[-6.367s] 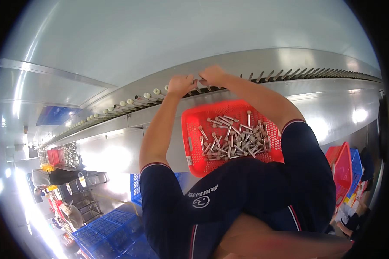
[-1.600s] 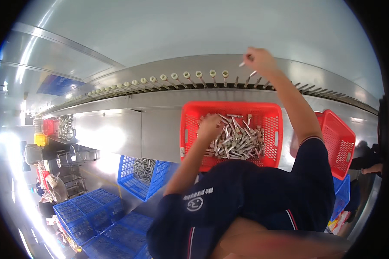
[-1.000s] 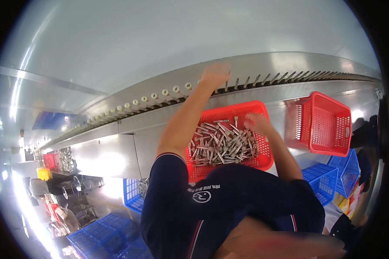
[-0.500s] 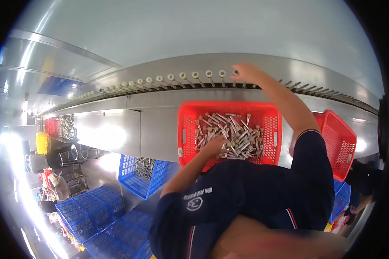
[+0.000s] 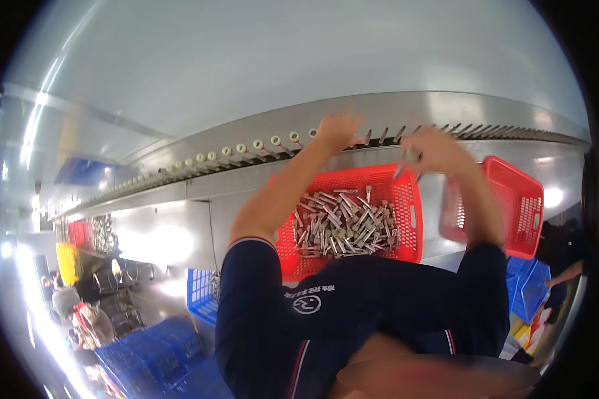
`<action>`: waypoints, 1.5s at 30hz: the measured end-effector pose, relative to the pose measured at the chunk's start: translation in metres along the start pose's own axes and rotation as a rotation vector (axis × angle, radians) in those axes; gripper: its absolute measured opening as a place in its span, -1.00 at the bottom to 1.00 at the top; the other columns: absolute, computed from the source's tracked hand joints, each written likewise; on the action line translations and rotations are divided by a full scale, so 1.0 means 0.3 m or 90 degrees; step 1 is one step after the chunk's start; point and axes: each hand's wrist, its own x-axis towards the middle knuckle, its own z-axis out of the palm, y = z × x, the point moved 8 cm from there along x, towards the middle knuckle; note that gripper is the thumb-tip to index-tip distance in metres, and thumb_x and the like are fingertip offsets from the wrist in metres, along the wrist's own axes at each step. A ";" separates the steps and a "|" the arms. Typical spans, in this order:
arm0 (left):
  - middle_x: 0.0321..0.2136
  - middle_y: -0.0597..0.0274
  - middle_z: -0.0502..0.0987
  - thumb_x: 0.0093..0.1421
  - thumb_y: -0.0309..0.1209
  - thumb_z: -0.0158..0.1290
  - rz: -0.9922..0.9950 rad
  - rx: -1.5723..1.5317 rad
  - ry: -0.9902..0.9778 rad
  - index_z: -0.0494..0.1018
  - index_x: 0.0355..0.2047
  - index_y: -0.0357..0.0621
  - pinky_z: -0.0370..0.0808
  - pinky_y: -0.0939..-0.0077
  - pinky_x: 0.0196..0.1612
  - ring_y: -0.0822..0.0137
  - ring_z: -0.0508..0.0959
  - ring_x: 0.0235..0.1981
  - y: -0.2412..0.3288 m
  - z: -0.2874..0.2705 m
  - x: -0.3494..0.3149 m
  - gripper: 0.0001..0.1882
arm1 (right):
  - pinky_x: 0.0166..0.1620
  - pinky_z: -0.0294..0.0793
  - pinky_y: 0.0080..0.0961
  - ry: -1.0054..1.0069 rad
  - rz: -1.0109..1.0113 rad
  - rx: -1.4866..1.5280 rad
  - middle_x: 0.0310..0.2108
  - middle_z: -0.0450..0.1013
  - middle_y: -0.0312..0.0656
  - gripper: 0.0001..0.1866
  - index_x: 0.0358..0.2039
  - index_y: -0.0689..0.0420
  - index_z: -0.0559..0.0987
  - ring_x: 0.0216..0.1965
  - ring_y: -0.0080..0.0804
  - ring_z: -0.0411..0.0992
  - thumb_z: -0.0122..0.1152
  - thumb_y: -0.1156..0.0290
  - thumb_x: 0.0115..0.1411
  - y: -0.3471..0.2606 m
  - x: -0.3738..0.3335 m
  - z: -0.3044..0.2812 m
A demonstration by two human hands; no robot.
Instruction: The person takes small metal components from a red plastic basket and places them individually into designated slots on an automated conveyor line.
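Note:
My left hand [image 5: 339, 132] reaches up to a row of upright metal pins [image 5: 384, 135]. It is beside the last pin that carries a pale ring-shaped top [image 5: 295, 136]; its fingers are smeared by motion, so I cannot tell what they hold. Over the right end of a red basket [image 5: 416, 229], my right hand [image 5: 438, 150] is closed on a metal rod with a pale end [image 5: 411, 157], blurred. Many similar metal rods [image 5: 346, 223] lie jumbled in the basket. To the right of my left hand, the visible pins are bare.
A second red basket [image 5: 519, 206] stands tilted at the right. Blue crates [image 5: 146, 352] sit on the floor at lower left, and another blue crate [image 5: 526, 292] is at the right. Co-workers [image 5: 90, 322] are at the far left, and another person [image 5: 559, 246] is at the right edge.
My left hand has risen from the rods in the basket to the pin row. My right hand has come away from the row, down and to the right, with a rod in it.

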 end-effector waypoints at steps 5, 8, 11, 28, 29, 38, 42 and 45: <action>-0.39 0.09 0.53 0.19 -0.08 -0.12 -0.079 -0.019 -0.344 0.37 -0.32 -0.03 0.47 0.17 -0.38 0.09 0.55 -0.37 0.028 0.134 0.136 -0.70 | -0.32 0.39 -0.22 -0.191 0.063 0.274 -0.47 0.48 -0.05 -0.54 -0.31 0.14 0.53 -0.40 -0.05 0.45 0.23 0.00 -0.04 0.125 -0.304 0.811; -0.38 0.15 0.53 0.20 -0.09 -0.15 -0.069 -0.101 -0.335 0.38 -0.32 -0.02 0.46 0.20 -0.38 0.13 0.55 -0.40 0.181 -0.142 0.161 -0.71 | -0.32 0.40 -0.24 -0.325 -0.067 0.185 -0.46 0.48 -0.03 -0.53 -0.28 0.14 0.53 -0.38 -0.06 0.46 0.22 0.00 -0.04 0.251 -0.525 1.253; -0.42 0.19 0.49 0.16 -0.06 -0.11 0.065 -0.113 -0.201 0.37 -0.33 -0.01 0.47 0.22 -0.45 0.13 0.54 -0.46 0.333 -0.173 -0.158 -0.70 | -0.31 0.40 -0.26 -0.367 0.052 0.223 -0.46 0.48 -0.03 -0.57 -0.32 0.16 0.53 -0.37 -0.08 0.46 0.20 0.04 -0.02 0.300 -0.288 1.006; -0.11 0.08 0.40 0.05 -0.13 0.10 -0.087 0.016 0.081 0.40 -0.16 -0.08 0.39 0.25 -0.07 0.09 0.40 -0.05 0.056 -0.101 -0.224 -0.59 | -0.44 0.41 -0.25 0.209 -0.009 -0.085 -0.60 0.42 -0.04 -0.69 -0.50 0.17 0.41 -0.53 -0.11 0.43 0.08 0.15 0.10 0.298 0.316 0.275; -0.11 0.08 0.40 0.05 -0.13 0.10 -0.082 0.020 0.085 0.40 -0.16 -0.08 0.39 0.25 -0.07 0.09 0.40 -0.05 0.011 -0.093 -0.153 -0.59 | -0.47 0.40 -0.28 0.241 0.103 0.009 -0.62 0.42 -0.06 -0.70 -0.51 0.17 0.41 -0.57 -0.18 0.43 0.11 0.17 0.10 0.292 0.326 0.166; -0.51 0.16 0.53 0.14 0.01 -0.08 -0.119 0.021 -0.328 0.38 -0.29 -0.06 0.48 0.18 -0.36 0.03 0.54 -0.44 -0.001 0.038 0.136 -0.60 | -0.43 0.42 -0.36 0.000 0.121 0.067 -0.50 0.47 -0.20 -0.79 -0.46 0.02 0.51 -0.48 -0.28 0.47 0.27 0.19 -0.02 0.138 -0.130 0.205; -0.48 0.11 0.52 0.10 -0.08 0.00 -0.261 -0.398 -0.458 0.41 -0.34 -0.08 0.47 0.26 -0.41 0.05 0.54 -0.38 0.233 -0.169 -0.037 -0.67 | -0.27 0.41 -0.32 -0.218 0.177 0.347 -0.41 0.43 -0.11 -0.69 -0.34 0.14 0.50 -0.38 -0.16 0.43 0.29 0.25 -0.07 0.232 -0.258 0.861; -0.35 0.05 0.52 -0.09 -0.06 0.18 -0.001 -0.176 -0.695 0.45 -0.15 0.01 0.48 0.17 -0.24 0.11 0.54 -0.22 0.356 0.066 -0.433 -0.50 | -0.18 0.33 -0.26 -0.019 -0.169 0.194 -0.40 0.43 -0.15 -0.70 -0.31 0.15 0.50 -0.34 -0.15 0.40 0.26 0.33 -0.09 0.123 -0.142 0.753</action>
